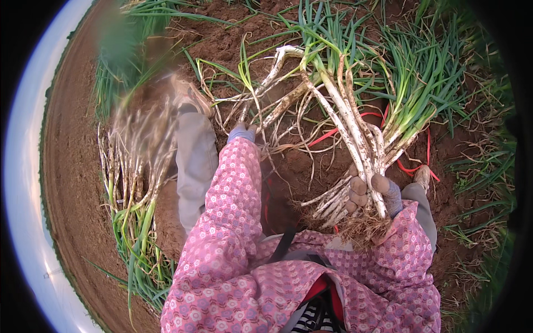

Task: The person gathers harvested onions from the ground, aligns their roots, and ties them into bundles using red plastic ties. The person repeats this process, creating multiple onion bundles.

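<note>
My right hand (374, 192), in a soiled grey work glove, is closed around the white lower stems of several long green onions (345, 109). Their soil-covered roots (366, 229) hang below it, close to my jacket. The green tops point away from me. More green onions (333, 202) lie beneath that hand. My left hand (242, 132), in a greyish-blue glove, grips the lower end of muddy white onion stalks (270, 77); its fingers are partly hidden by the sleeve and stalks. Thin dry leaves (297, 125) lie between the two hands.
Red tying tape (325, 137) trails over the soil beneath the stalks and near my right foot (422, 177). A pile of green onions (133, 175) lies left of my left leg (193, 154). Leafy tops (424, 70) spread at the upper right. A blurred green shape covers the upper left.
</note>
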{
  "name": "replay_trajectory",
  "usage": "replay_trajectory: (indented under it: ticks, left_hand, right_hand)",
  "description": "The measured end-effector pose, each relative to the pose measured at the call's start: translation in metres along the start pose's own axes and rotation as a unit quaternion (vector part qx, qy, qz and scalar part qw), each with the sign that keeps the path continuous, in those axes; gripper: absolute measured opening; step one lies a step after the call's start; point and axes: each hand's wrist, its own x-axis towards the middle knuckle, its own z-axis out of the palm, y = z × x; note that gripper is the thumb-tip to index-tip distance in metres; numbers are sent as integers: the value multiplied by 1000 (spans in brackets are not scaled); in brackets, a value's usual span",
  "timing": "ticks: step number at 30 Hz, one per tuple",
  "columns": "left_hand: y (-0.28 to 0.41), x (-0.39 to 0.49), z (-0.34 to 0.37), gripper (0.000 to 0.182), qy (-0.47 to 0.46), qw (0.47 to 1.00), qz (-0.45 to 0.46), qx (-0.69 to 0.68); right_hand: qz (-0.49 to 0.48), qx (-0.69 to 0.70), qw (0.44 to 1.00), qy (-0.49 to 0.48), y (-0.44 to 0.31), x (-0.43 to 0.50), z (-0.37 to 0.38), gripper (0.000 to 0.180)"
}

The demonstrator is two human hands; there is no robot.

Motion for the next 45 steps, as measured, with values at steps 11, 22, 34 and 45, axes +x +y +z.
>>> replay_trajectory:
  ticks: [11,22,34,45]
  left_hand:
    - [45,28,-32,63,-57,972,-32,227]
    - [29,-135,-80,49,2,994,101,-29]
    - [-50,-318,-5,48,-48,944,166,-282]
    - [-7,-371,1,52,-85,956,199,-198]
  right_hand:
    - [-50,61,995,-59,-19,-11,-3,66]
    - [-62,11,982,-178,-24,0,7,63]
    - [-26,-21,999,32,61,-1,12,36]
    - [166,-7,982,88,125,3,-1,47]
